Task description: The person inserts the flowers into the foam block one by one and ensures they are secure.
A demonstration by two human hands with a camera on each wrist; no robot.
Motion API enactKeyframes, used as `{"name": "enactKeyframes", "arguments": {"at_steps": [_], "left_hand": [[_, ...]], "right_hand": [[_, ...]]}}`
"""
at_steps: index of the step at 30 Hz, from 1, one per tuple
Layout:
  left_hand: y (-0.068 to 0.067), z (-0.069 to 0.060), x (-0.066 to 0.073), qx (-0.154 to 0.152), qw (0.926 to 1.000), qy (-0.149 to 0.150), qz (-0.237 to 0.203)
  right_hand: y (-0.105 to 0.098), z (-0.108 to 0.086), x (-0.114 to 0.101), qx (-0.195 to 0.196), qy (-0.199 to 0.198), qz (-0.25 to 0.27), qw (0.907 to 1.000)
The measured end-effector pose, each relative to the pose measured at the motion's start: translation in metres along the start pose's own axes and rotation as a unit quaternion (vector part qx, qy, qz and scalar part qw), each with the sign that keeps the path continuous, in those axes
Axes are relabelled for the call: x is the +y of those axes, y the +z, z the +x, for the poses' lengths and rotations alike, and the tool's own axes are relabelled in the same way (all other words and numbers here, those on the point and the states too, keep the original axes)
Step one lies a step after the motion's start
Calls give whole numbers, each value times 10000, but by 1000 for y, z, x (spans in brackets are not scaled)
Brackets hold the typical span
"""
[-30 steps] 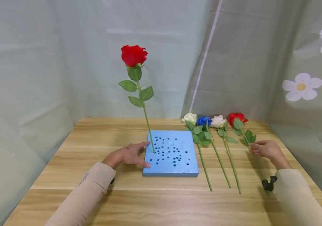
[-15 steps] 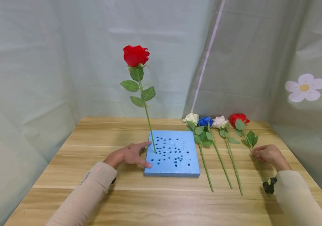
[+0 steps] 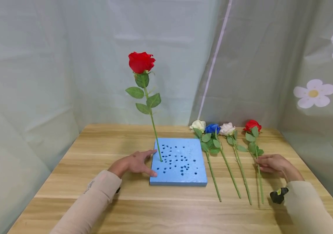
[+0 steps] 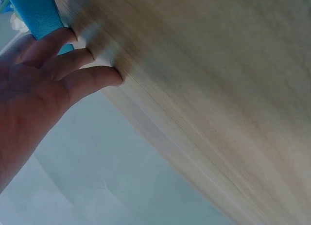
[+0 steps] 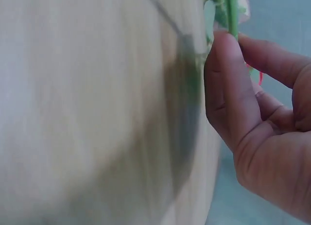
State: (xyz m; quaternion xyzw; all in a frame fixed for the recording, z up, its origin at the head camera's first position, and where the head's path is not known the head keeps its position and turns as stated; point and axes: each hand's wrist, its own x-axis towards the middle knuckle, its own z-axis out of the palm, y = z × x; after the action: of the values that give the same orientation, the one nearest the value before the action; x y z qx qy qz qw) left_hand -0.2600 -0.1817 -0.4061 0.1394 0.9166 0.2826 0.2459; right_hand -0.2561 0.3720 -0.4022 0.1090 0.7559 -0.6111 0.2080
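A blue foam block (image 3: 172, 177) full of small holes lies on the table, and one red rose (image 3: 141, 62) stands in it, leaning slightly left. My left hand (image 3: 137, 162) rests at the block's left edge, thumb and index finger spread against it. In the left wrist view its other fingers (image 4: 97, 79) reach down to the wood beside the block (image 4: 41, 16). My right hand (image 3: 276, 165) pinches the green stem of a second red rose (image 3: 252, 125) between thumb and fingers. That stem (image 5: 232, 13) shows at the fingertips in the right wrist view.
Between the block and my right hand lie a white rose (image 3: 198, 125), a blue rose (image 3: 212, 128) and a pale pink rose (image 3: 227, 129), stems toward me. Grey curtains (image 3: 96, 65) close off the back and sides of the wooden table (image 3: 160, 211).
The second red rose has shifted and turned in my right hand; its stem now points nearly straight toward me and its lower end has swung left. My left hand keeps its place on the block.
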Motion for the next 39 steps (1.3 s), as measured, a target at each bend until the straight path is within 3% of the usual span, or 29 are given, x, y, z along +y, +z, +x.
{"name": "enactKeyframes", "arguments": {"at_steps": [10,22,39], "left_hand": [[1,-1,0,41,10000,-66,46],[0,-1,-2,74,9999,62,120],[1,-1,-1,67,9996,169,220]], "right_hand": [[13,-2,-15,-261,-378,311,9985],[36,-6,-35,-783,-794,241,9935],[63,-9,-56,-814,-1334,-450,9867]]}}
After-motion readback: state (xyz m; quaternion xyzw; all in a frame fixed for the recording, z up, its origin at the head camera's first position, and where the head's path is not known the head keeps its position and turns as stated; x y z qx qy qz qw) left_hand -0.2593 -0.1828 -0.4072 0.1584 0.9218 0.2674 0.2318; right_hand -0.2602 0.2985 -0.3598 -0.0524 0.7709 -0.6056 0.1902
